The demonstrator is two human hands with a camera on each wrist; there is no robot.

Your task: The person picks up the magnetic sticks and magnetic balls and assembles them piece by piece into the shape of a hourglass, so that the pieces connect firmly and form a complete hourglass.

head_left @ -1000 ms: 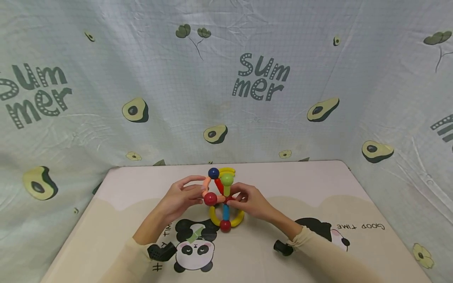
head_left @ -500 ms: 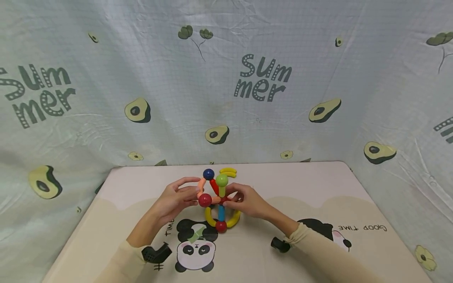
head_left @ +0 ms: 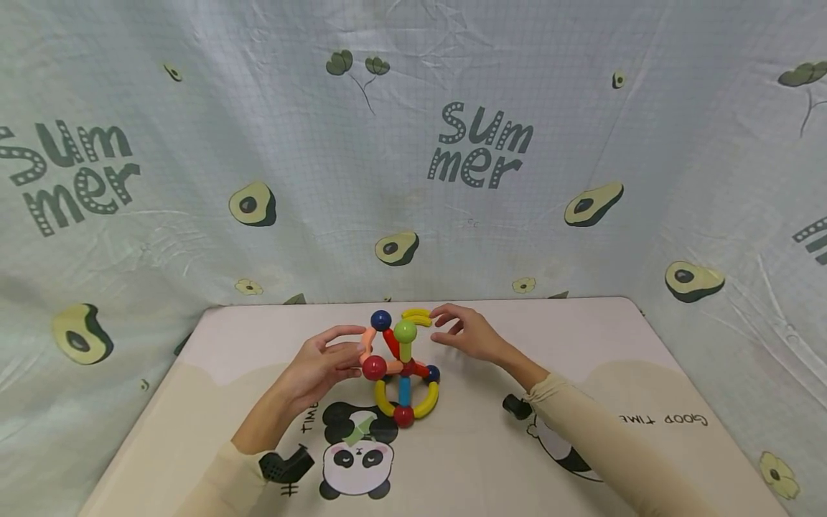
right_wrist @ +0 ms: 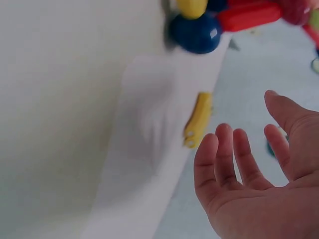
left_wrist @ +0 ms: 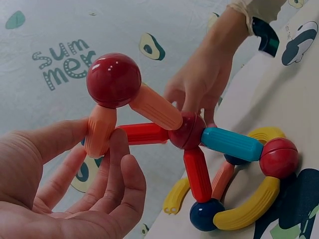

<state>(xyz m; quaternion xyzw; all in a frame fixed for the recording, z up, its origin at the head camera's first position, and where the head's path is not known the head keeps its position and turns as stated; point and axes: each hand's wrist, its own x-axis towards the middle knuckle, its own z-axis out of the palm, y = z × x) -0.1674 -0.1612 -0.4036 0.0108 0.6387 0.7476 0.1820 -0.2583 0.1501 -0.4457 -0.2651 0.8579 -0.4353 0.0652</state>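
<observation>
A toy built of magnetic rods and balls stands on the table, with a blue rod (head_left: 405, 391) rising from curved yellow rods (head_left: 426, 403) at its base. A green ball (head_left: 405, 331) tops it, and a red ball (head_left: 374, 368) juts out on the left. My left hand (head_left: 326, 362) pinches the peach rod (left_wrist: 99, 133) under that ball in the left wrist view. Off the toy's right side, my right hand (head_left: 472, 334) holds nothing, its fingers relaxed and apart. Its fingertips are near loose yellow curved rods (head_left: 416, 317) lying behind the toy.
The table (head_left: 549, 330) carries printed pandas (head_left: 357, 463) and lettering. Behind it hangs a pale curtain (head_left: 310, 165) with avocado prints, close to the table's back edge. Each wrist wears a black camera mount (head_left: 286, 464).
My right hand has let go of the toy's middle and moved back and right, toward the loose yellow rods. The toy shifted slightly left earlier with my left hand still on it.
</observation>
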